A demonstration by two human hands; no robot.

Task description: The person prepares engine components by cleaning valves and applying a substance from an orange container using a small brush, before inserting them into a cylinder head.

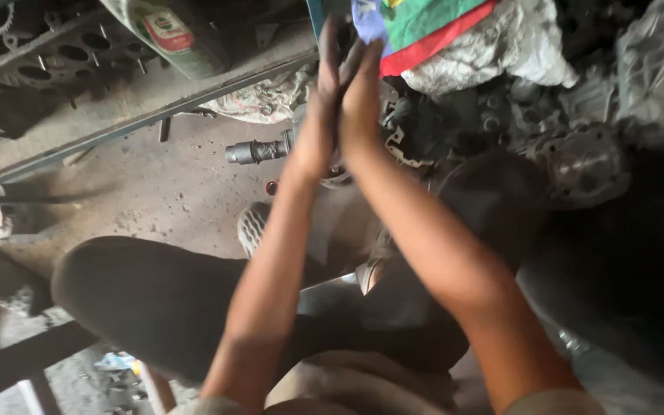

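- Two hands meet at the top of the view, pressed close side by side. Both reach up to a bundle of cloth in green, red and blue.
- The cloth bundle sits on top of a crinkled white bag, above a heap of dark metal engine parts.
- The left hand has straight fingers, not curled. I cannot tell if they grip anything.
- The right hand also has long, loose fingers touching the blue edge of the cloth. A real grasp does not show.
- To do this well, I think both hands should pinch the cloth firmly and move slowly, so the bag does not slide down.
- Just left of the hands a metal shaft sticks out. I would keep wrists away from it.
- Below lie the person's dark trouser knees and a sandal on the dusty floor.
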